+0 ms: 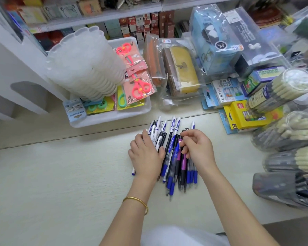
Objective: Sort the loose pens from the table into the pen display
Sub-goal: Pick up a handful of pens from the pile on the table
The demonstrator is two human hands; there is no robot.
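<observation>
A heap of loose pens [174, 167] lies mid-table: white ones with blue print [172, 125] at the far side, blue-grip, black and purple ones toward me. My left hand [146, 153] rests flat on the left part of the heap, fingers spread, with a blue pen tip [133, 172] poking out beneath it. My right hand [197, 148] curls over the right part, fingertips pinched on the top of a purple pen [183, 162]. The pen display [283, 185], tilted clear tubs holding pens, stands at the right edge.
A white tray [110, 116] with carded scissors sits behind the heap, a stack of white plastic cups [85, 68] leaning over it. Bagged pencil cases [183, 71] and a yellow crayon box [245, 118] crowd the back right. Shelves of boxes run behind.
</observation>
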